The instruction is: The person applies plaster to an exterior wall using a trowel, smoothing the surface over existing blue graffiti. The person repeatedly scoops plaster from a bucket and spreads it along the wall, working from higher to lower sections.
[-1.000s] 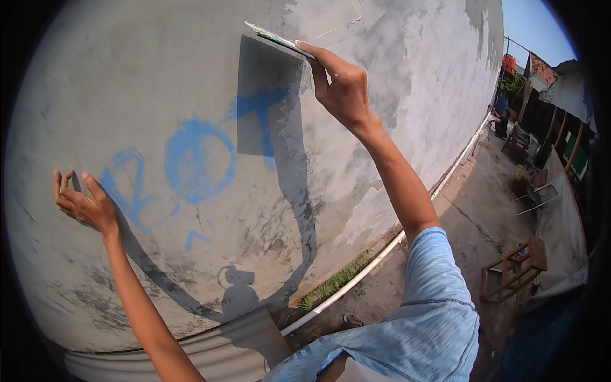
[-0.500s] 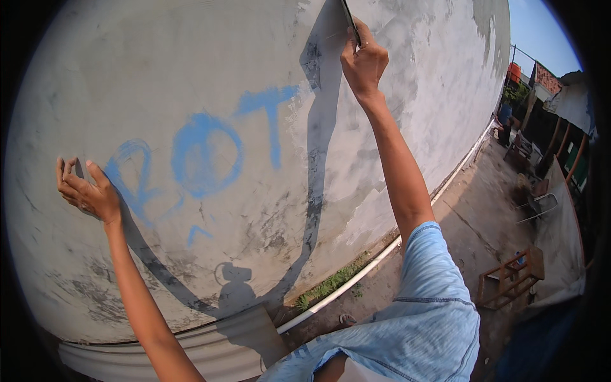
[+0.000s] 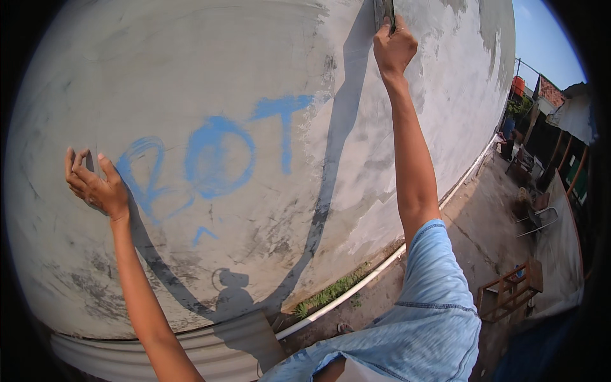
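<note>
High up at the top edge, my right hand (image 3: pixel 394 44) grips a flat, dark-edged blade tool (image 3: pixel 384 13), held almost upright and partly cut off by the frame. It is raised against the plastered wall (image 3: pixel 159 70), near where grey plaster meets a paler, patchy coat (image 3: pixel 433 108). My left hand (image 3: pixel 95 181) is open at the left, its bent fingers apart and its fingertips at the wall. Blue painted lettering (image 3: pixel 219 156) spreads between my hands, with the shadow of both arms falling around it.
A white pipe (image 3: pixel 344 296) runs along the wall's base beside weeds (image 3: pixel 328 290) and a corrugated sheet (image 3: pixel 159 350). Down the paved yard on the right are a wooden frame (image 3: pixel 509 293), a metal chair (image 3: pixel 541 213), sheds, and a seated person (image 3: pixel 507 146) far back.
My right hand has moved up and right, and the blade has swung from slanting leftward to almost upright. My left hand has shifted slightly up and right in the view.
</note>
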The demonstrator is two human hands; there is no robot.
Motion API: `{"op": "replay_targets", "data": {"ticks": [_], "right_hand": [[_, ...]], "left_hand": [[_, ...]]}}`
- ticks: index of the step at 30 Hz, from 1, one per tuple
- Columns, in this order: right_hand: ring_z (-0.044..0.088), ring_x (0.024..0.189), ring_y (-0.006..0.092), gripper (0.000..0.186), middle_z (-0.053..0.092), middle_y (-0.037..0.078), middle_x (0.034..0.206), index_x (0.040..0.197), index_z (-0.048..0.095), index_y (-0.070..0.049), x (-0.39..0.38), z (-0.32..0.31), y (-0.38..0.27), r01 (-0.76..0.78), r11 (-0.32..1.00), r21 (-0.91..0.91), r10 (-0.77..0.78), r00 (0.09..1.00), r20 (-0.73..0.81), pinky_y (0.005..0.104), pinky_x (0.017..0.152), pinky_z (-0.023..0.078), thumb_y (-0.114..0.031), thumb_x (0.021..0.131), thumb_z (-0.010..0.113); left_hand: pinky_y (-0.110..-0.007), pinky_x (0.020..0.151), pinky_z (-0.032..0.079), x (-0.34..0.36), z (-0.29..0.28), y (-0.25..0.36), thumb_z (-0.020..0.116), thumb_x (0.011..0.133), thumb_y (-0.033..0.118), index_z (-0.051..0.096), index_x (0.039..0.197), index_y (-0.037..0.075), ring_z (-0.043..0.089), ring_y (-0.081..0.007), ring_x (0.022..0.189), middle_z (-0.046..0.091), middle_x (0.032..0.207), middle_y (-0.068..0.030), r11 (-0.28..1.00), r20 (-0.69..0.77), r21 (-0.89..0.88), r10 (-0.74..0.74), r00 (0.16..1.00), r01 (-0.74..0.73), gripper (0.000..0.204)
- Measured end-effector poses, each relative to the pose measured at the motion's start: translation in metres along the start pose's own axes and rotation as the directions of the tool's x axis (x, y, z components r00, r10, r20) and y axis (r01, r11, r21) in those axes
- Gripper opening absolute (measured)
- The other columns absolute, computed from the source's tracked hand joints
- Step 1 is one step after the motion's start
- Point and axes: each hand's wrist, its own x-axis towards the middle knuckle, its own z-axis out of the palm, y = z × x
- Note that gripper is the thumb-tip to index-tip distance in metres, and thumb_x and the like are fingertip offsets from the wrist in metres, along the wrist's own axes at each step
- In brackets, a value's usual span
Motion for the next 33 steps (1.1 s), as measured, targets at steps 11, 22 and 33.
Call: {"op": "replay_targets", "data": {"ticks": [11, 22, 33], "right_hand": [[0.069, 0.07, 0.0298, 0.031, 0.071, 0.015, 0.087, 0.109, 0.068, -0.006, -0.019, 0.003, -0.071, 0.197, 0.948, 0.248, -0.188, 0.98, -0.06, 0.0343, 0.06, 0.054, 0.001, 0.079, 0.063], [0.071, 0.079, 0.0259, 0.029, 0.072, 0.012, 0.099, 0.112, 0.068, -0.009, -0.075, 0.026, -0.142, 0.411, 0.896, 0.167, -0.417, 0.909, 0.001, 0.0303, 0.065, 0.057, -0.003, 0.083, 0.064], [0.061, 0.055, 0.032, 0.017, 0.061, 0.017, 0.06, 0.084, 0.067, -0.002, 0.035, 0.008, 0.006, 0.024, 0.995, -0.099, -0.031, 0.997, -0.073, 0.039, 0.057, 0.048, -0.016, 0.087, 0.058]], "left_hand": [[-0.042, 0.106, 0.027, 0.0, 0.0, -0.007, 0.055, 0.091, 0.029, 0.058, 0.109, 0.008, 0.039, -0.0227, 0.124, 0.046, 0.132, -0.007, 1.0, 0.007, -0.007, 0.009, 1.0, -0.009, 0.028], [-0.042, 0.106, 0.028, -0.002, -0.004, 0.0, 0.054, 0.091, 0.028, 0.057, 0.11, 0.008, 0.04, -0.023, 0.126, 0.047, 0.132, -0.0071, 1.0, 0.019, 0.008, 0.01, 1.0, -0.01, 0.028], [-0.044, 0.107, 0.027, -0.001, -0.003, 0.003, 0.054, 0.091, 0.027, 0.056, 0.11, 0.007, 0.04, -0.024, 0.127, 0.046, 0.135, -0.0067, 1.0, 0.025, -0.016, -0.002, 1.0, 0.002, 0.028]]}}
